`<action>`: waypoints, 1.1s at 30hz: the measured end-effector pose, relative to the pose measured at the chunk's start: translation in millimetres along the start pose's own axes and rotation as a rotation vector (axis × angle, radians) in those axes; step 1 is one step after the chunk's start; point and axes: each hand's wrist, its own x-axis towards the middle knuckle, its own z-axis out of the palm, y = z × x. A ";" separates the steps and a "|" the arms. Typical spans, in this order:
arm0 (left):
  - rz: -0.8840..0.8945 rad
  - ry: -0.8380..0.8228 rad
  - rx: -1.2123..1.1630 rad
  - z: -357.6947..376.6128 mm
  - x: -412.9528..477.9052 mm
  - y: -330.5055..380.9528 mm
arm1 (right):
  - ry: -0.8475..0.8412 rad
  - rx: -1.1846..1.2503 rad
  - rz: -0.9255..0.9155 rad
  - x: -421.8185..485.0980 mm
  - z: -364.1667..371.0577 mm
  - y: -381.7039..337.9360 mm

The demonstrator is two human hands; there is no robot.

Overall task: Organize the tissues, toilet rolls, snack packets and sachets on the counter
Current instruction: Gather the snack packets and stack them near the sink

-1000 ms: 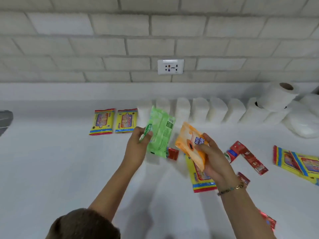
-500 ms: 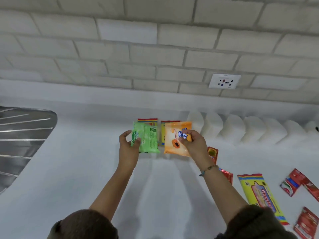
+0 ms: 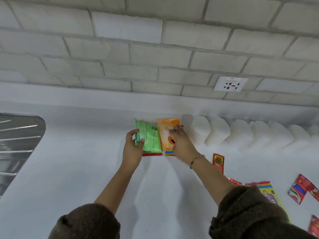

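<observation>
- Fingers [image 3: 133, 132] of the left hand [image 3: 133, 149] curl round the near-left corner of the green tissue pack [image 3: 150, 138], with the thumb on its printed face. Fingers [image 3: 178, 131] of the right hand [image 3: 181, 145] grasp the orange tissue pack [image 3: 166, 133] along its right edge, though blur softens the detail.
- The two packs are held side by side with their long edges meeting. They sit low over the back of the tabletop [image 3: 86, 169], directly above two snack packets [image 3: 151, 154] whose striped near ends show beneath them.
- Step in hand, as judged: setting the tissue packs down as a pair. Done well, the long edges stay parallel and the near ends level. Each hand lets go only once its pack lies flat, since soft wrappers are likely to slump or slide if released tilted.
- Just to the right, a row of toilet rolls [image 3: 217, 133] stands along the back wall. The orange pack should stop short of the first roll so the row is not nudged.
- Nearer and further right, not yet sorted: one red sachet [image 3: 218, 162], more red sachets [image 3: 299, 191], and a loose snack packet [image 3: 269, 192] partly hidden by the right sleeve.
- Outer field: a steel drainboard [image 3: 19, 145] lies at the left edge, and a wall socket [image 3: 230, 84] is set in the brickwork.
</observation>
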 end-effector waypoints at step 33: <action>0.483 -0.562 0.455 145.0 -152.0 23.1 | 0.331 0.210 0.217 -182.9 -42.1 105.8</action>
